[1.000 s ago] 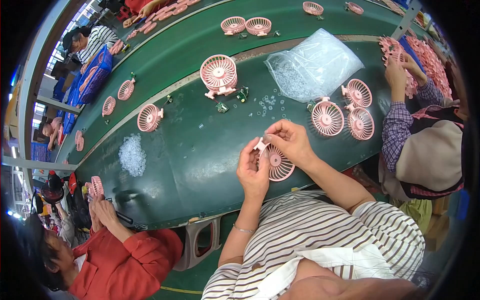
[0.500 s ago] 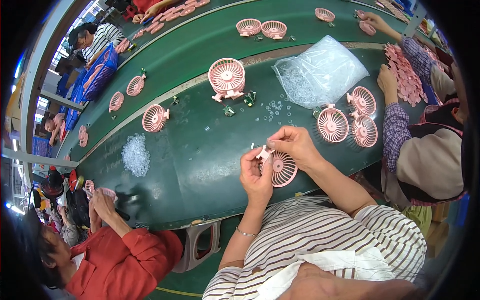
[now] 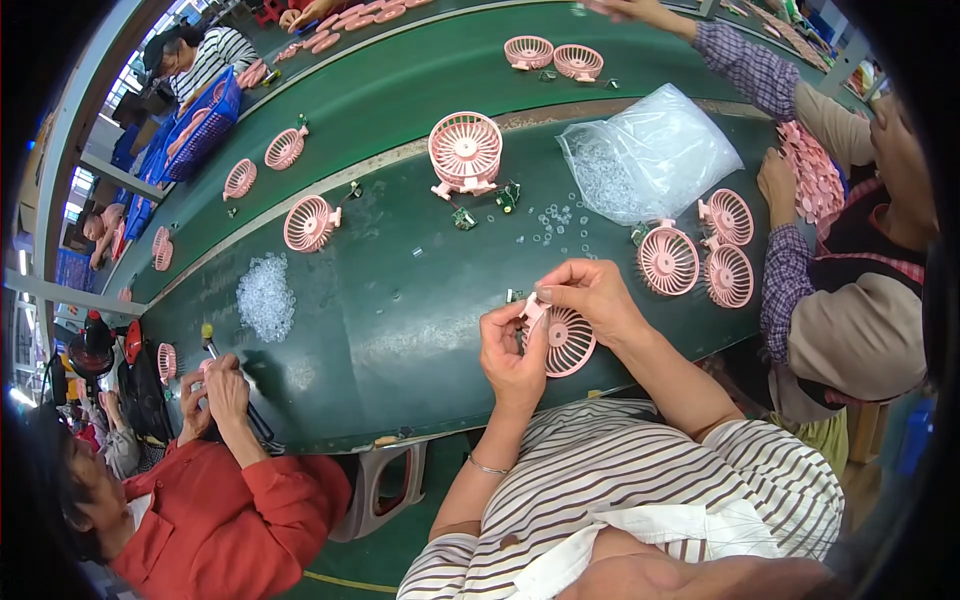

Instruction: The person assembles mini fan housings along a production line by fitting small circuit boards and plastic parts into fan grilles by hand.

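Over the near edge of the green table I hold a pink fan housing (image 3: pixel 567 345) with a round slatted grille. My left hand (image 3: pixel 514 350) is closed round the small neck on its upper left side. Thumb and fingers of my right hand (image 3: pixel 592 300) pinch at that same neck; whatever small part they may hold is hidden. A little green circuit board (image 3: pixel 515 296) shows just beyond my left fingertips. Past my hands, small clear rings (image 3: pixel 555 222) lie scattered on the table.
A clear plastic bag (image 3: pixel 660 150) of rings lies beyond my right hand. Several pink housings (image 3: pixel 668 258) sit to the right, with another stack (image 3: pixel 466 150) ahead. A ring pile (image 3: pixel 266 298) lies left. Co-workers sit on both sides; a checked sleeve (image 3: pixel 750 70) reaches across the belt.
My hands stay at the housing's neck with only a small shift of the fingers. The right co-worker's arm has stretched further over the belt; the left co-worker's hands now hold a tool.
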A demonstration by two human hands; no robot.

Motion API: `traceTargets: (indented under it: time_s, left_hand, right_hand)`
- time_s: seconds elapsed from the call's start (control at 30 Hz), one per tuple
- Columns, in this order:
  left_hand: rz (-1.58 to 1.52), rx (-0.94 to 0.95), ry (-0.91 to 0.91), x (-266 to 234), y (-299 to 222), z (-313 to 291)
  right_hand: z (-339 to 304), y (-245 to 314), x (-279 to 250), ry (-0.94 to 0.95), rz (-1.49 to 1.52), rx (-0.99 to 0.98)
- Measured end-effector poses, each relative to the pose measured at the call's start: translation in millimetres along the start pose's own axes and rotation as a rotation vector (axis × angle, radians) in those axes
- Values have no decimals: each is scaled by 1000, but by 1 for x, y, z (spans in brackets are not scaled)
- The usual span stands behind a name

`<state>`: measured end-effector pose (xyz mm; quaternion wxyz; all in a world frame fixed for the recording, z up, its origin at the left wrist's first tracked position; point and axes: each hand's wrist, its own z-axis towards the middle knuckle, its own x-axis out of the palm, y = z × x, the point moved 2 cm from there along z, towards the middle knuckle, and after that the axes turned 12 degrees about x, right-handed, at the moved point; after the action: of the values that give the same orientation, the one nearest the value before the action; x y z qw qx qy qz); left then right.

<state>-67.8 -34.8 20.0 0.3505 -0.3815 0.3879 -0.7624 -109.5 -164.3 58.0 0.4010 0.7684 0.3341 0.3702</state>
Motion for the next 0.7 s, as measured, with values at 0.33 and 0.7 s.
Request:
traceTargets:
  time_s: [0.33, 0.7]
  left_hand:
    - [84, 12, 9, -2, 3, -2]
    - [246, 40, 45, -6, 2, 2]
  right_hand:
    - [-22, -2, 11, -177, -760, -746]
    - [-24, -2, 11, -81, -775, -665]
